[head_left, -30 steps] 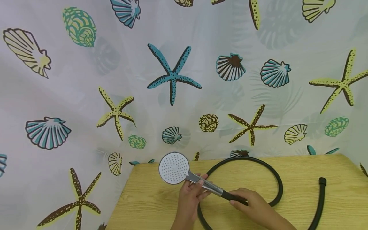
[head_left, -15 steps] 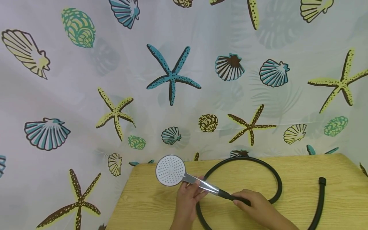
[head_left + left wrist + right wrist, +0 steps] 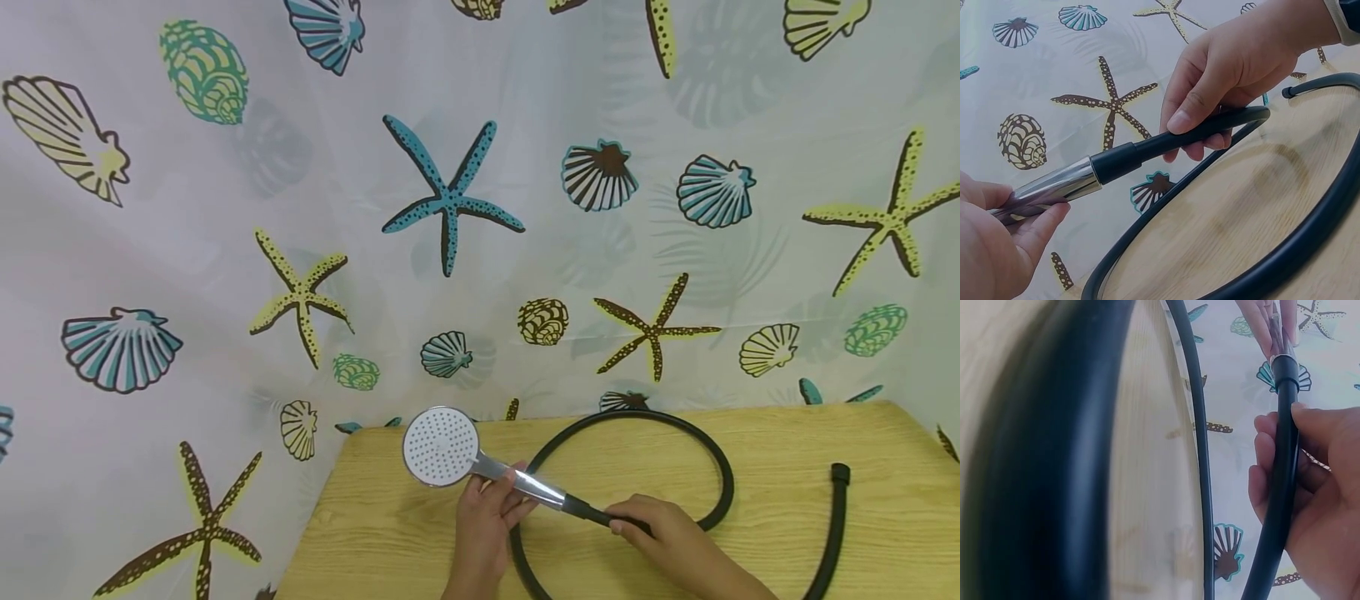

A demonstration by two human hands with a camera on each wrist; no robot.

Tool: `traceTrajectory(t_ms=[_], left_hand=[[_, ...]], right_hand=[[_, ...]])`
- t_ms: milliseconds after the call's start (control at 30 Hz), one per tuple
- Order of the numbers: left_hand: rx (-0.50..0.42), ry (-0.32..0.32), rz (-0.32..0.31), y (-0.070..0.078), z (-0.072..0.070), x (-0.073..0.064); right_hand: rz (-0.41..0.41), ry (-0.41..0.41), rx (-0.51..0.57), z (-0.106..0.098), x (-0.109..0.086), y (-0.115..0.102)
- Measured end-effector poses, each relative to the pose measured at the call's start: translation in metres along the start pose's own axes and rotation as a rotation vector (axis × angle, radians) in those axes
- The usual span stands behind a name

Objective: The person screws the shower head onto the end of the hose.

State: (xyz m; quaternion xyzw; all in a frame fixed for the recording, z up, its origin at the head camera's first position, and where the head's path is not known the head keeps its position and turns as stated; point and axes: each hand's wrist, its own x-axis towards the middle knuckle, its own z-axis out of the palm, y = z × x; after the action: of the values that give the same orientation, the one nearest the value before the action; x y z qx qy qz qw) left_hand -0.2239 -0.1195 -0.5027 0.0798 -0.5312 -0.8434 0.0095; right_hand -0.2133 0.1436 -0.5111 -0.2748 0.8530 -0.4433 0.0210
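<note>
My left hand [image 3: 480, 521] holds the chrome handle of a round shower head [image 3: 441, 446], its white, dotted face turned toward the head camera. A black hose [image 3: 675, 419] is joined to the lower end of that handle. In the left wrist view a thicker black collar [image 3: 1116, 162] meets the chrome without a visible gap. Behind the collar, my right hand [image 3: 667, 533] grips the hose between thumb and fingers. The right wrist view shows the thumb along one side of the hose and the fingertips on the other.
The rest of the hose loops over a wood-grain table [image 3: 390, 517]. Its other end, a black fitting [image 3: 841, 474], lies at the right. Behind the table hangs a white curtain [image 3: 510, 267] printed with shells and starfish.
The shower head has shifted slightly left and down with my left hand. More black hose now shows between the chrome handle and my right hand, which has barely moved.
</note>
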Motion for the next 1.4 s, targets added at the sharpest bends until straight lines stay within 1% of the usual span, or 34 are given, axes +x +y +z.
traceTrajectory(t_ms=[167,400,567,800,933,1100,1400], left_hand=[[0.0,0.036,-0.007,0.0,0.001,0.0],[0.023,0.074,0.01,-0.002,0.001,-0.001],[0.044,0.103,0.013,0.0,0.002,-0.002],[0.071,0.138,0.027,-0.002,0.002,-0.002],[0.065,0.139,0.028,-0.003,0.0,-0.001],[0.067,0.132,0.009,-0.004,-0.003,0.0],[0.067,0.132,-0.022,-0.006,-0.008,0.002]], right_hand=[[0.019,0.012,-0.024,0.004,0.001,0.003],[0.016,0.034,-0.062,0.006,0.003,-0.001],[0.025,0.048,-0.082,0.009,0.005,-0.001],[0.065,0.062,-0.112,0.014,0.006,-0.001],[0.063,0.055,-0.1,0.016,0.005,0.0],[0.063,0.043,-0.093,0.016,0.004,0.002],[0.04,0.025,-0.147,0.014,0.0,0.007]])
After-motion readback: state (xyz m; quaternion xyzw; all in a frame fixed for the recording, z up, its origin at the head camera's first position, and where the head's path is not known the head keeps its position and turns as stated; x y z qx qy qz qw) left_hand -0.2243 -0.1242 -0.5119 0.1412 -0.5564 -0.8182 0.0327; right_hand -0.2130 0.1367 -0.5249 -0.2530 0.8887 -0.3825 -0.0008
